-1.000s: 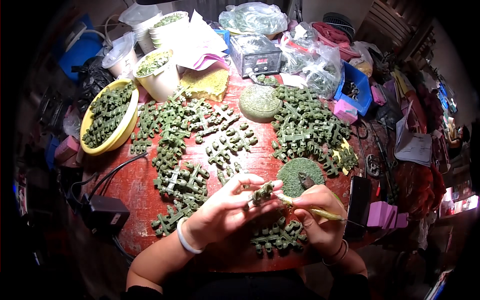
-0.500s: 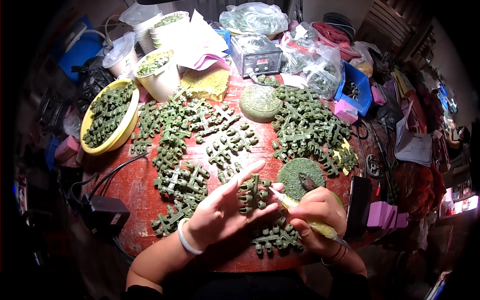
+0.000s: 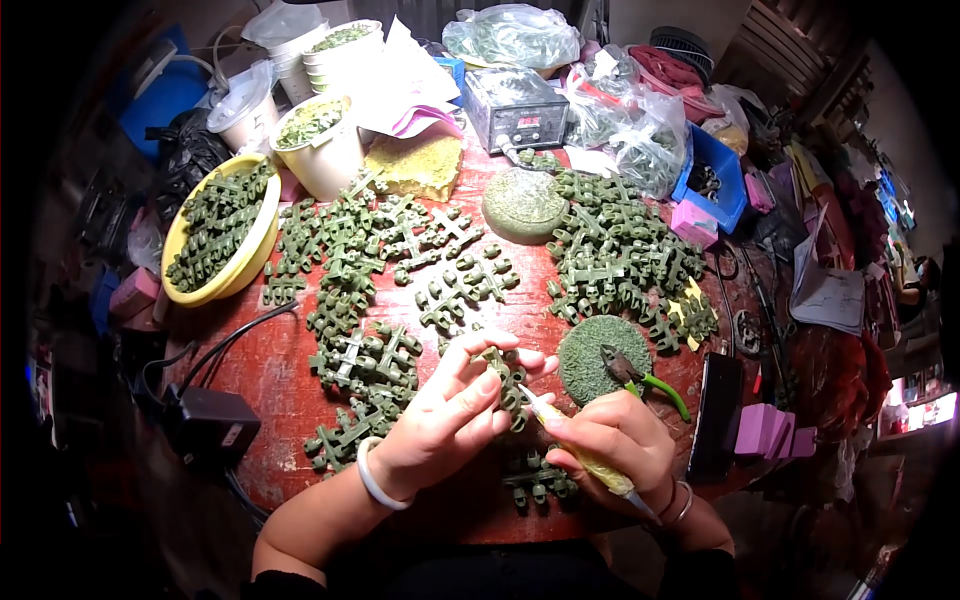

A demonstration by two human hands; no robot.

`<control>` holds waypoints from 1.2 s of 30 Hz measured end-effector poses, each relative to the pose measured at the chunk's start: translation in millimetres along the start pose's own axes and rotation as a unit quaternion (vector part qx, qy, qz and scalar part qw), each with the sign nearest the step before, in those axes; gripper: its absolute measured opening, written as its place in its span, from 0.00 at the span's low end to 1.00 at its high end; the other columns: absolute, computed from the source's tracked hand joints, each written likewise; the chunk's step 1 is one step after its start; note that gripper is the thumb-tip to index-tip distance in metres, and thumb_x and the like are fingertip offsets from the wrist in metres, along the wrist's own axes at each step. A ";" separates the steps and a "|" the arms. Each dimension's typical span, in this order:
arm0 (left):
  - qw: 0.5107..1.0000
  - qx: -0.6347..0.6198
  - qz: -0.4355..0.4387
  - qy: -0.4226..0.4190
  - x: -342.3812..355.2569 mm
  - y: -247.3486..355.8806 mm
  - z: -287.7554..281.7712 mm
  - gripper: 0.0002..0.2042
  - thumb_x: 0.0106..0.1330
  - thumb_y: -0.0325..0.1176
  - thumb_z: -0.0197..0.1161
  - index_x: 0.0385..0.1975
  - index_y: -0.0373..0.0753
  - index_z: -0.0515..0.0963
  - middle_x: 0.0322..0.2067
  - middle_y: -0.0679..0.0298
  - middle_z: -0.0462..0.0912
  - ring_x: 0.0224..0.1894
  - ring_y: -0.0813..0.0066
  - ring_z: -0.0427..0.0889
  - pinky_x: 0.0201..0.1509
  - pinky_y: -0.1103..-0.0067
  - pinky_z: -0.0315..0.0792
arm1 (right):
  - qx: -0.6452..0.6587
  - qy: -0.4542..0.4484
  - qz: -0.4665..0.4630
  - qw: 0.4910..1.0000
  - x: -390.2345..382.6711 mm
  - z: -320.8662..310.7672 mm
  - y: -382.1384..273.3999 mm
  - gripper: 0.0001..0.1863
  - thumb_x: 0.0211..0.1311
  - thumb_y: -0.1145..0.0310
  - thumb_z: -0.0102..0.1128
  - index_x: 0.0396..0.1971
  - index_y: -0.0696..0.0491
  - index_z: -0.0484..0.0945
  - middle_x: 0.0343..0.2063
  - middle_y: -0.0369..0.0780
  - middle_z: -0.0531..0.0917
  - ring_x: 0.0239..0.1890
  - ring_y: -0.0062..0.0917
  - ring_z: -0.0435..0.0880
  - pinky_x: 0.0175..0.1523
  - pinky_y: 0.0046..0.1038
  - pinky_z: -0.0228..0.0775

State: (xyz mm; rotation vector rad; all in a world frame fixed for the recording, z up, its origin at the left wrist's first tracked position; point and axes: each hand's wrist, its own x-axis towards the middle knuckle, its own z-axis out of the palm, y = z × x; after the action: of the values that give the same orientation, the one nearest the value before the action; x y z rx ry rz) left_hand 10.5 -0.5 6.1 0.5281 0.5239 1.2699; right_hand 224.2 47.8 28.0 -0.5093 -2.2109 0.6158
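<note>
My left hand, palm turned up with curled fingers, holds a small branched green moulded piece upright. My right hand grips a yellowish wrapped pen-like tool, its pale thin tip touching or very near that piece. Just beyond my right hand, green-handled pliers lie on a round green textured pad. More branched green pieces lie in heaps left of my hands, beyond them and partly under them.
Yellow basin and black adapter with cables at left. Tubs, sponge, metal control box, round stone, bags and blue bin across the back. Dark phone-like slab and pink blocks at right.
My left hand's fingers have curled in around the piece, which has turned in it. My right hand with the tool has moved left and down, uncovering more of the pliers.
</note>
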 end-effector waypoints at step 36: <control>0.999 0.046 0.004 0.003 -2.0 1.2 2.9 0.26 0.74 0.31 0.54 0.69 0.38 0.55 0.62 0.52 0.67 0.72 0.53 0.62 0.73 0.60 0.63 | -0.090 0.010 -0.110 0.990 -2.6 -0.4 3.6 0.20 0.50 0.71 0.76 0.45 0.58 0.84 0.31 0.37 0.84 0.29 0.26 0.82 0.33 0.26 0.76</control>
State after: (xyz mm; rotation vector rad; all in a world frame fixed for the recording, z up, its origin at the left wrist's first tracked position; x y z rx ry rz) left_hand 11.0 -2.4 9.3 0.6047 0.5889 1.2603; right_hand 226.7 49.4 24.7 -0.3546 -2.2763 0.2953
